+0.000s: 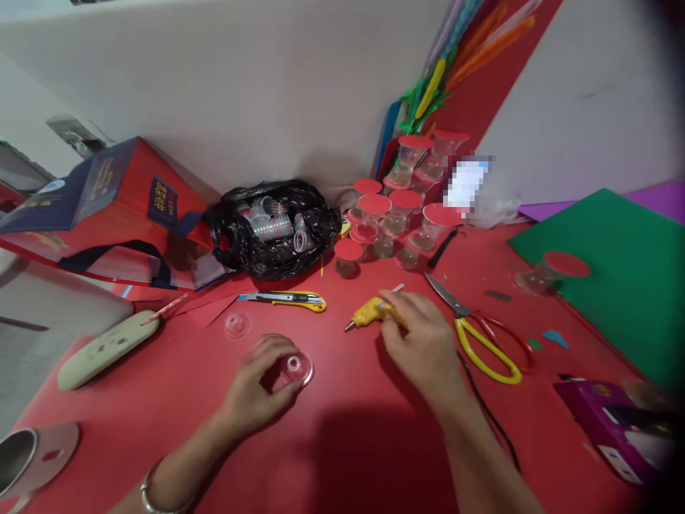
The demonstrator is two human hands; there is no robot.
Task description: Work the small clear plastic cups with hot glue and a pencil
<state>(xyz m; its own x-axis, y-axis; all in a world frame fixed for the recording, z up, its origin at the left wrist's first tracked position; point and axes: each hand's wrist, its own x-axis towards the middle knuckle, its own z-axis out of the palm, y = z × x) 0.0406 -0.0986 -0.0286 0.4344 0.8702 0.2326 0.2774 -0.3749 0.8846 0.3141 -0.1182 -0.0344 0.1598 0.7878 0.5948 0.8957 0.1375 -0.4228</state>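
Observation:
My left hand [260, 385] rests on the red table with its fingers curled around a small clear plastic cup [297, 367] lying on its side. My right hand [422, 344] grips the handle of a yellow glue gun [366, 313] whose nozzle points left along the table; its black cord [492, 421] trails back toward me. A second clear cup piece [237, 325] lies on the table a little left of the left hand.
Several clear cups with red paper lids [393, 210] stand at the back beside a black bag of cups [274, 228]. A yellow box cutter [292, 299], yellow-handled scissors [476, 332], a green sheet [615, 271], a remote [107, 348], a red box [112, 207] and a purple box [615, 421] lie around.

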